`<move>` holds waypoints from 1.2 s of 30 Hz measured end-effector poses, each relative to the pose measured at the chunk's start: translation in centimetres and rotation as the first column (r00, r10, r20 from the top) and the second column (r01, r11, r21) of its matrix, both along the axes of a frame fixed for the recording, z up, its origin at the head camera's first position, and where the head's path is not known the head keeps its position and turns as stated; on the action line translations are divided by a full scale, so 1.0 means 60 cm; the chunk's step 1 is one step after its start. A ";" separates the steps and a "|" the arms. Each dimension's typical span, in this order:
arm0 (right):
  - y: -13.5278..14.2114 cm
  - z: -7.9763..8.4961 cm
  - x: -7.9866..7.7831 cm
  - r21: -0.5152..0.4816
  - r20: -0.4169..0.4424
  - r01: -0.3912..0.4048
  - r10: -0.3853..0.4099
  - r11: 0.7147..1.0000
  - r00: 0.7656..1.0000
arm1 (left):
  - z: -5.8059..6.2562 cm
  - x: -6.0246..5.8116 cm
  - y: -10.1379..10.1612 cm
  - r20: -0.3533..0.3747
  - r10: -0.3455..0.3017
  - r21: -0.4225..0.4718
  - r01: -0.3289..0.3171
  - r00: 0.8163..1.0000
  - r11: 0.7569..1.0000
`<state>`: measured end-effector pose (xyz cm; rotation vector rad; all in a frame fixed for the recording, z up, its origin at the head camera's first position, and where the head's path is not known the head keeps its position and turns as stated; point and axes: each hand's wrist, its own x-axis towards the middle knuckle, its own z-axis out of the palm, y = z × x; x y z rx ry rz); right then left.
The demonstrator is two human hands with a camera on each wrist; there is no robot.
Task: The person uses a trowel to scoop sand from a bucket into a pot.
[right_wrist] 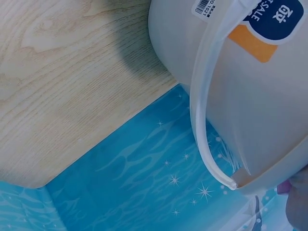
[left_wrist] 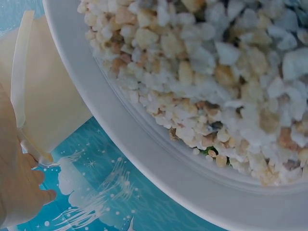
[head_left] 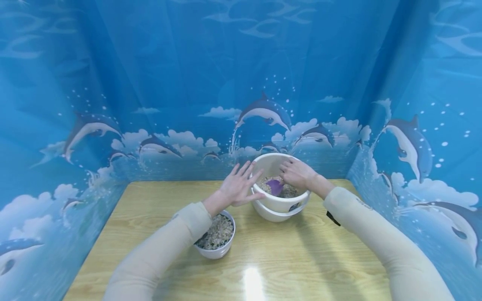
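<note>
My right hand (head_left: pixel 297 173) reaches over the rim of a white bucket (head_left: pixel 278 203) and grips a purple scoop (head_left: pixel 275 188), whose blade rests in the gravel (head_left: pixel 290 192) inside. In the right wrist view, a bit of the purple scoop (right_wrist: pixel 284 187) shows beside a finger (right_wrist: pixel 298 207) at the rim. My left hand (head_left: pixel 237 187), fingers straight and spread, is at the bucket's left rim; whether it touches is unclear. Below the left wrist stands a white bowl (head_left: pixel 216 253) full of pale, mixed gravel (head_left: pixel 218 234), seen close in the left wrist view.
The bucket's white handle (right_wrist: pixel 202 101) hangs down along its side, near a blue and orange label (right_wrist: pixel 274 21). Both containers stand on a wood-grain table (head_left: pixel 278 259). Blue dolphin-print sheeting (head_left: pixel 180 83) closes in the back and sides.
</note>
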<state>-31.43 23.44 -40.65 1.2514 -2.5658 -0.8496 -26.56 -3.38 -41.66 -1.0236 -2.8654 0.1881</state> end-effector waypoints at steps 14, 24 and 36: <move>0.004 0.010 0.010 -0.115 0.037 0.009 -0.005 0.993 0.999 | 0.002 0.003 0.000 -0.011 -0.004 0.003 0.004 1.000 1.000; 0.003 0.011 0.017 -0.148 0.045 0.008 -0.002 0.989 0.999 | 0.004 0.004 0.000 -0.002 0.003 0.004 -0.003 1.000 1.000; 0.004 0.007 0.018 -0.256 0.115 0.040 -0.011 0.966 0.993 | 0.003 0.001 -0.003 0.002 0.005 -0.013 -0.005 1.000 1.000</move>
